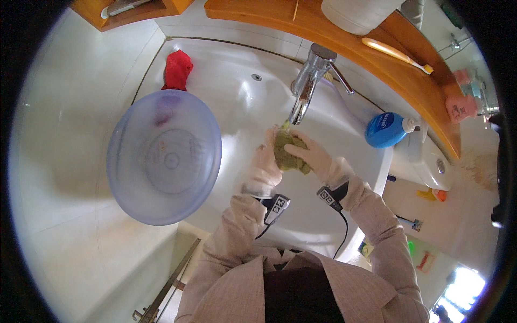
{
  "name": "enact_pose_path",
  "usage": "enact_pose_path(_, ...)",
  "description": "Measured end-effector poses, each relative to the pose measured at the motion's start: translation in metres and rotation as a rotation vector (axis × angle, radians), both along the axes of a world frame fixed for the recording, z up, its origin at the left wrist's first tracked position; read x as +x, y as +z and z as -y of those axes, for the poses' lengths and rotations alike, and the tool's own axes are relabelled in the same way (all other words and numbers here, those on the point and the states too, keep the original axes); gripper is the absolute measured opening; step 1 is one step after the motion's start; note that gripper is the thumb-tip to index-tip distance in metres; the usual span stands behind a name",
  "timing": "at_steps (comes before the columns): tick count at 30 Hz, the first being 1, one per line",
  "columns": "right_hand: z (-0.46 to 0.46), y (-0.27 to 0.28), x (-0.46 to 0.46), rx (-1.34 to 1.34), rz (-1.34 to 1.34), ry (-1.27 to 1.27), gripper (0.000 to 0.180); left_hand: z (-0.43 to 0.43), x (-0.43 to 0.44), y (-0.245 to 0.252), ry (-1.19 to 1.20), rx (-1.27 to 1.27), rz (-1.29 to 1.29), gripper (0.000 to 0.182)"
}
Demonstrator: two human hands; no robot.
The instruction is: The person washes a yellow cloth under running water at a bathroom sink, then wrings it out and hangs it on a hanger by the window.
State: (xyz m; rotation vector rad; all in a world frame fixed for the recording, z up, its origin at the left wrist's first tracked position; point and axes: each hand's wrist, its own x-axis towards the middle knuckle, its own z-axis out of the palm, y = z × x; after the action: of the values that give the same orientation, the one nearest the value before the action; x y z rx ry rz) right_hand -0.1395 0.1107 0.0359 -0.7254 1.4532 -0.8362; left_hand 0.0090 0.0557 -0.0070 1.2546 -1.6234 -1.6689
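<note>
A crumpled olive-green cloth (287, 155) is held between my two hands, just under the spout of the chrome faucet (307, 93). My left hand (266, 157) grips its left side, the fingertips partly hidden by the cloth. From the right, my right hand (315, 155) presses on it, with the thumb lying across the front. Both hands are over the bowl of the white washbasin (323, 206). Whether water is running is hard to make out.
A translucent bluish plastic basin (169, 161) rests on the left of the washbasin, beside a red cloth (177, 70). A blue pump bottle (385, 130) stands at the right rim. Above, a wooden shelf (258, 14) carries a toothbrush (398, 54) and a white container (359, 16).
</note>
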Motion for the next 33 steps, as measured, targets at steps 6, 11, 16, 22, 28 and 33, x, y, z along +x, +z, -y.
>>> enact_pose_path(6,-0.013,0.043,0.005,0.012,-0.286,0.260,0.036,0.012,-0.017,-0.029,0.353,1.001,-0.722,0.056)
enact_pose_path(11,-0.001,0.026,0.010,-0.021,-0.510,0.081,0.037,0.001,-0.016,-0.008,-0.092,0.021,-0.237,0.041)
enact_pose_path(16,0.039,-0.013,0.004,0.124,-0.784,0.149,0.039,-0.005,-0.014,0.017,-0.232,-0.309,0.418,0.048)
enact_pose_path(22,0.037,-0.007,-0.009,0.002,-0.284,-0.063,0.036,0.008,-0.022,0.011,0.503,1.012,-0.281,0.056)
enact_pose_path(28,-0.009,0.022,0.019,-0.463,-0.463,0.214,0.028,0.015,-0.012,-0.003,0.050,0.677,-0.302,0.056)
enact_pose_path(33,0.023,0.015,0.031,-0.309,-1.114,0.287,0.026,0.006,-0.021,-0.006,0.222,0.355,-0.146,0.043)
